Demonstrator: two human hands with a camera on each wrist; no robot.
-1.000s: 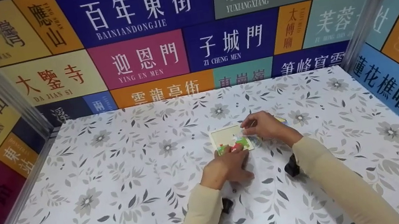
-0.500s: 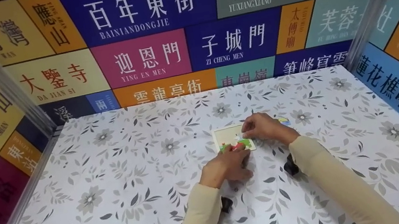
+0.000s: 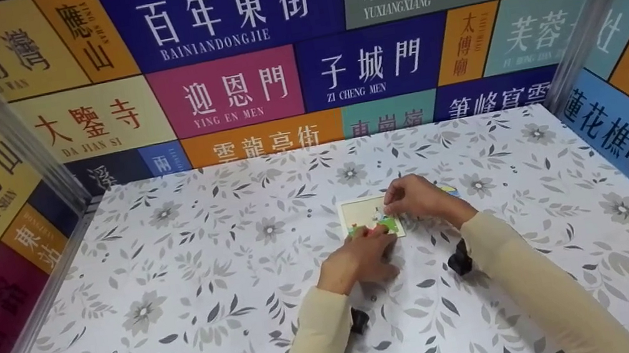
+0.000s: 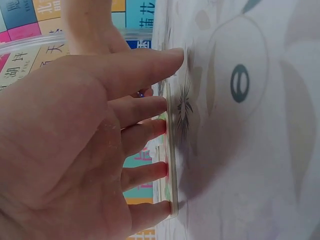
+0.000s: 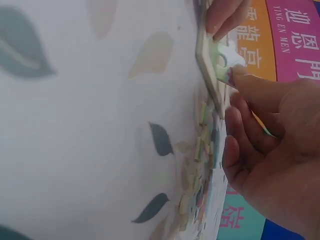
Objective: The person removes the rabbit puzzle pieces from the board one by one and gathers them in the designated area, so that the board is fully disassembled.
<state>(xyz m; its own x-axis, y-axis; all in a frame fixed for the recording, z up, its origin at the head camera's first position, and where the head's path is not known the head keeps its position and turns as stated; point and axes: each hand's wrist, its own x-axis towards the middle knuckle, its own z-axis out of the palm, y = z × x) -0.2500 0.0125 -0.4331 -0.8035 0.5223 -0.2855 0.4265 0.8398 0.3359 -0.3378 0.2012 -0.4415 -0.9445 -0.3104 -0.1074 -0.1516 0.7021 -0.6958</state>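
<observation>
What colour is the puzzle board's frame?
Pale cream; the puzzle board's frame shows best in the head view.

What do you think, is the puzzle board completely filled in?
No, the head view shows a bare, pale area of the puzzle board beyond the left hand.

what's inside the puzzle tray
The tray shows colourful pieces along its near side, bare base beyond. The left hand covers part of its near edge, the right hand part of its right; anything beneath is hidden.
</observation>
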